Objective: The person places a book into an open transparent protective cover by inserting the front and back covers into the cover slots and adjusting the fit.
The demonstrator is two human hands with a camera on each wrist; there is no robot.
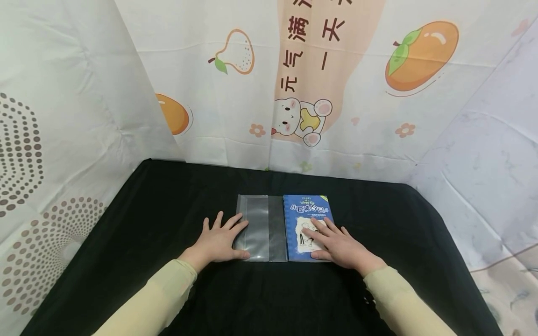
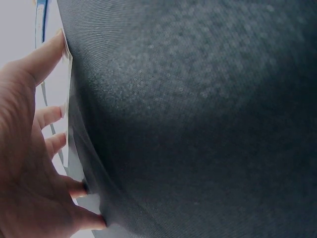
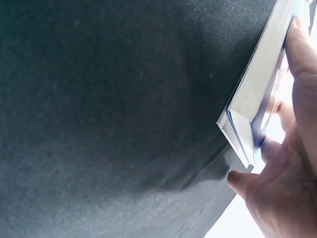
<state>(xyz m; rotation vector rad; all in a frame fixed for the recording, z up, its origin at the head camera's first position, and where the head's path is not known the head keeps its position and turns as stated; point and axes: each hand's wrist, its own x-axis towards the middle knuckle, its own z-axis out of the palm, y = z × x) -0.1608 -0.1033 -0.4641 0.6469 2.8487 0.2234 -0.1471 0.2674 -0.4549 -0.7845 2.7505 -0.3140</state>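
A blue paperback book (image 1: 297,205) with a white cartoon panel lies front up on the black cloth. To its left spreads a clear plastic book cover (image 1: 257,233), flat, with a lighter flap along its outer side. My left hand (image 1: 218,240) has its fingers spread, thumb and fingertips resting at the cover's left edge. In the left wrist view, the cover's edge (image 2: 69,94) shows under the thumb and two fingers. Across the lower right of the book rests my right hand (image 1: 342,245), fingers extended. The right wrist view shows the book's page edges (image 3: 260,64) beside this hand.
A black cloth (image 1: 260,298) covers the table under both hands. White printed curtains (image 1: 235,107) hang behind the table's far edge and along both sides.
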